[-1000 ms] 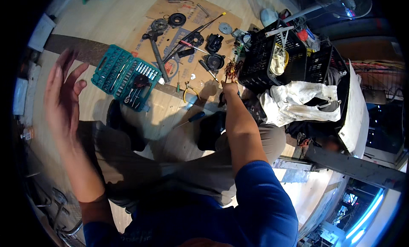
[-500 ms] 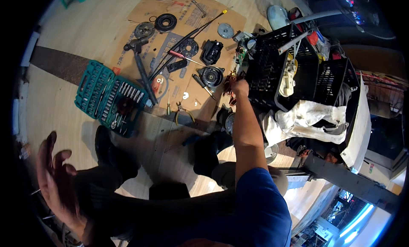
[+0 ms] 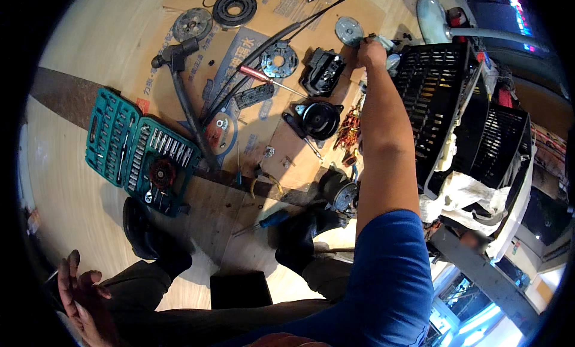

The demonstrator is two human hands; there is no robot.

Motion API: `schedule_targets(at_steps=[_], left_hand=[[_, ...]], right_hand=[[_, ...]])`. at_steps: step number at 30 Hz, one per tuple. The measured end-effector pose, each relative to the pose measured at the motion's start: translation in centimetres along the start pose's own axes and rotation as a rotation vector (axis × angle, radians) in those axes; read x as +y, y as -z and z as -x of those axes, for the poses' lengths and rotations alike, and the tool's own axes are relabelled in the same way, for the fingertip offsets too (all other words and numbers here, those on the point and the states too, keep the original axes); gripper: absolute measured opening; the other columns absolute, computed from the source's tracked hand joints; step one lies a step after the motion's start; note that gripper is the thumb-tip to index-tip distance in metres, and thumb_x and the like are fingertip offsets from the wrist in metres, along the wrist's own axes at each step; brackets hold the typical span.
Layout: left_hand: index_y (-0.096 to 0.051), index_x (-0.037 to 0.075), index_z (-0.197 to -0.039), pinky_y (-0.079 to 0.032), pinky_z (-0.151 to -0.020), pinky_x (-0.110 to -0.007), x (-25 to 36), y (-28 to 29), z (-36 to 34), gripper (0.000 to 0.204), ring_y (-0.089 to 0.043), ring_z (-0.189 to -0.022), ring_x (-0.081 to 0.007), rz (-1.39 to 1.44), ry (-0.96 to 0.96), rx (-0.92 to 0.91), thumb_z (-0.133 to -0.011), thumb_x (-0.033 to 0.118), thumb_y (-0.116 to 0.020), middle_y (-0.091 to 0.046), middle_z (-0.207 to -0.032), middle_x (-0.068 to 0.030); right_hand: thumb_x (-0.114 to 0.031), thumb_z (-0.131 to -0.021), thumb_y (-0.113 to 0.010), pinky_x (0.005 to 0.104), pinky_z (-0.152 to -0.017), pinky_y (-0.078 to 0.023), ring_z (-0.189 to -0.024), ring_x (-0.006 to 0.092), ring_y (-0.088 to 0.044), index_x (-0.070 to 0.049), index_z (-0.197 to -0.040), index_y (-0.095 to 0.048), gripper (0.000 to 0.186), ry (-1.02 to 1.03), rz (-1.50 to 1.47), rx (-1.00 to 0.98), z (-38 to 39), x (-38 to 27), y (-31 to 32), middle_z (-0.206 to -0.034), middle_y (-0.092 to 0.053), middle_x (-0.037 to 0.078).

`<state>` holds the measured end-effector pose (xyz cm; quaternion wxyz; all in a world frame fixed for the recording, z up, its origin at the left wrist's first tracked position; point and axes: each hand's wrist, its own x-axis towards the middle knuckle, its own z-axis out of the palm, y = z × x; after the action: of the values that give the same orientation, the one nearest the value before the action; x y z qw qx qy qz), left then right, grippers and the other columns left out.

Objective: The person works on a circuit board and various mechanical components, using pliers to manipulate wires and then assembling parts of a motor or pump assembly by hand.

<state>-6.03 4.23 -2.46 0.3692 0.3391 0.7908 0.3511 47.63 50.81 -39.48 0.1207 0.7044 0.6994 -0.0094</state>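
Observation:
My right hand reaches far out beside the black plastic crate. Its fingers are closed at a small dark piece too hidden to name. Just left of it lies a grey metal disc. Nearer, a black motor housing and a round black cup-shaped part rest on the cardboard. Tangled copper-coloured wire lies alongside my right forearm. Low at the left, my left hand hangs in the air with its fingers apart, holding nothing.
Black crates stand at the right with white cloth over them. A green socket set case lies at left. On the cardboard are a hammer, a red-handled screwdriver and a black cable. My shoes are nearby.
My right hand has moved away from the copper wires, farther out to beside the grey disc. My left hand has dropped lower, still open. The view has shifted closer to the parts.

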Motion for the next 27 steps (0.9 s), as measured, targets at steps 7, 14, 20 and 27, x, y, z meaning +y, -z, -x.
schedule_targets(at_steps=[7, 14, 20, 27], left_hand=[[-0.032, 0.006, -0.140, -0.048, -0.067, -0.021, 1.0, 1.2, 0.6, 0.065, -0.055, -0.097, -0.0175, 0.065, -0.070, -0.155, -0.091, 0.046, -0.051, -0.040, -0.138, -0.0168], [-0.033, -0.001, -0.138, -0.048, -0.072, -0.023, 1.8, 1.1, 3.2, 0.065, -0.056, -0.102, -0.0203, 0.137, -0.116, -0.100, -0.091, 0.039, -0.054, -0.042, -0.137, -0.0184], [-0.040, -0.006, -0.132, -0.047, -0.075, -0.028, 3.8, 0.8, 5.6, 0.059, -0.056, -0.100, -0.0210, 0.051, -0.079, -0.013, -0.087, 0.029, -0.055, -0.049, -0.129, -0.0193], [-0.050, -0.003, -0.124, -0.047, -0.081, -0.029, 4.3, 0.1, 7.4, 0.043, -0.057, -0.099, -0.0204, 0.051, -0.434, -0.277, -0.081, -0.006, -0.049, -0.052, -0.124, -0.0143]], right_hand=[[-0.028, -0.084, -0.057, 0.0388, -0.086, -0.049, -0.100, 0.0322, -0.062, -0.009, -0.108, -0.064, 0.032, -0.220, -0.421, 0.272, 2.8, -1.9, 0.8, -0.107, -0.064, 0.017], [-0.029, -0.075, -0.065, 0.0357, -0.079, -0.050, -0.088, 0.0287, -0.066, -0.007, -0.097, -0.069, 0.032, -0.460, -1.008, 0.313, 6.2, -2.5, 2.7, -0.092, -0.069, 0.014], [-0.022, -0.083, -0.053, 0.0302, -0.049, -0.044, -0.055, 0.0198, -0.058, -0.006, -0.093, -0.063, 0.022, -0.394, -1.675, 0.363, 12.8, -4.3, 8.5, -0.065, -0.061, 0.011], [-0.041, -0.089, -0.046, 0.0245, -0.042, -0.038, -0.048, 0.0138, -0.045, -0.012, -0.106, -0.056, 0.035, 0.233, -2.915, -0.449, 30.2, -11.8, 18.2, -0.071, -0.055, 0.007]])
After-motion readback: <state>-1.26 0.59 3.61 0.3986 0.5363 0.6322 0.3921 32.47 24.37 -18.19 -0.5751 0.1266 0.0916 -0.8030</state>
